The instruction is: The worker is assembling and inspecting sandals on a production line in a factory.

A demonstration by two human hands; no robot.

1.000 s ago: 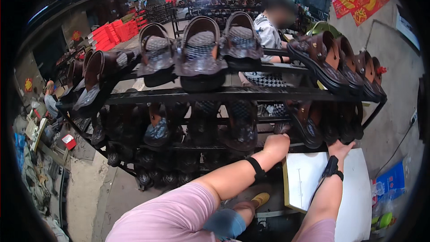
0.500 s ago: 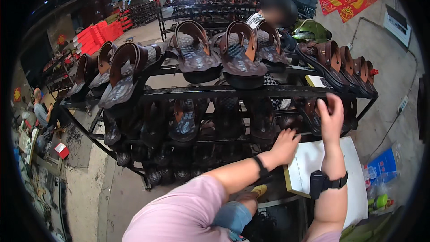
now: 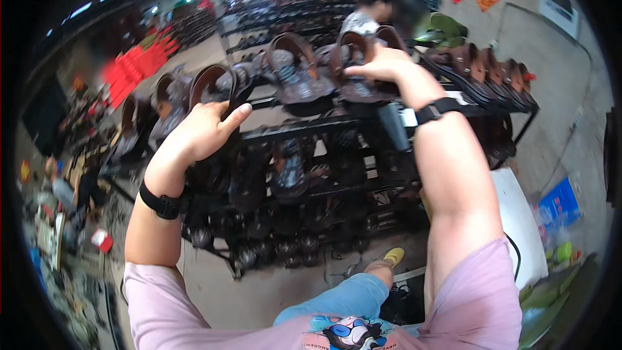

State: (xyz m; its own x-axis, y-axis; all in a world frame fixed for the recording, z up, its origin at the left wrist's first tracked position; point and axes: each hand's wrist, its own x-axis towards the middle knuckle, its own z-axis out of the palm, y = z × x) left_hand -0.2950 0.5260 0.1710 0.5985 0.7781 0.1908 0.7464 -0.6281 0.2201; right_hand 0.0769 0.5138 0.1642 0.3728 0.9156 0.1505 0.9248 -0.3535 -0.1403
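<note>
Reaching up to the top shelf of the dark rack [image 3: 363, 123], the left hand [image 3: 204, 131] closes its fingers on a brown sandal [image 3: 210, 87] at centre left, while the right hand [image 3: 382, 65] grips another sandal [image 3: 353, 68] at upper centre, probably calling for a careful lift.

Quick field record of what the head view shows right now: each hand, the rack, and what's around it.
left hand: raised to the rack's top tier, fingers on a brown sandal
right hand: on top of another brown sandal on the same tier
rack: dark metal, several tiers, filled with sandals
wrists: black band on each
right of rack: white board
behind rack: another person, partly hidden
grip: cannot tell for either hand
</note>
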